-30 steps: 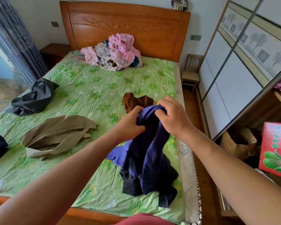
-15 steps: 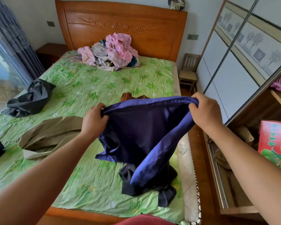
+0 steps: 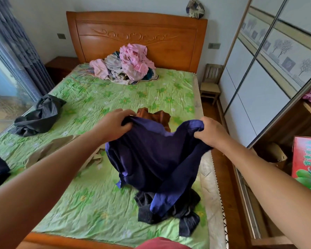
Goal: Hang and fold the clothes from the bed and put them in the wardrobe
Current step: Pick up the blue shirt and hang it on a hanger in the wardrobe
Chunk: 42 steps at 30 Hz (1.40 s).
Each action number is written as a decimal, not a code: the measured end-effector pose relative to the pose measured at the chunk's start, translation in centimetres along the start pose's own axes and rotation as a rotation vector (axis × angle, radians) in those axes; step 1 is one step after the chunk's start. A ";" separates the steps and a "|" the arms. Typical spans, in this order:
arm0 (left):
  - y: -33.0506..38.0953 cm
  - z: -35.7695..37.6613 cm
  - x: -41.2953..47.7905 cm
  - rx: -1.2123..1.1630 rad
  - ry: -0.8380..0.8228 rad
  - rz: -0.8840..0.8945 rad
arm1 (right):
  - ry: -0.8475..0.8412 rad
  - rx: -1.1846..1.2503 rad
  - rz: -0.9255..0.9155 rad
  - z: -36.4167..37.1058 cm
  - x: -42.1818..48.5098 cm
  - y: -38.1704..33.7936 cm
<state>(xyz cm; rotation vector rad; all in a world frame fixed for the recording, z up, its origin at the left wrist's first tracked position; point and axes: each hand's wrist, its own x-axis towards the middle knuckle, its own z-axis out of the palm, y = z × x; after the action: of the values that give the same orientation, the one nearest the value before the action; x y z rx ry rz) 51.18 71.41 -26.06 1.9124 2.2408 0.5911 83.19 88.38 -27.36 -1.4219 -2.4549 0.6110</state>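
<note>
Both hands raised over bed [image 3: 101,97]. Left hand [image 3: 113,125] fingers curled, gripping one top corner of purple garment [image 3: 151,155]; right hand [image 3: 211,133] fingers pinching other corner. Garment hangs above bed's near right part, lower end draped on dark clothes [image 3: 169,211] there.

we see a dark purple-blue garment [image 3: 151,155] and a light green sheet [image 3: 90,203] printed with green and white flowers. we also note a rust-brown cloth [image 3: 156,115], a pink and white heap [image 3: 131,63], a dark grey bundle [image 3: 41,115] and a tan piece [image 3: 61,143]. the headboard [image 3: 136,35] is orange-brown wood; the box [image 3: 307,159] is red with green leaves.
</note>
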 end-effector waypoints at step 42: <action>34.2 -5.4 15.1 0.032 -0.219 0.246 | 0.205 -0.374 0.250 -33.3 -13.4 15.9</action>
<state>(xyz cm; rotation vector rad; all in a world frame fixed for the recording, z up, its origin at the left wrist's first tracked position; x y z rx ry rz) 77.90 88.93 -5.97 2.1690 1.9102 0.3548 115.47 91.57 -5.32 -1.8448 -2.3281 0.0381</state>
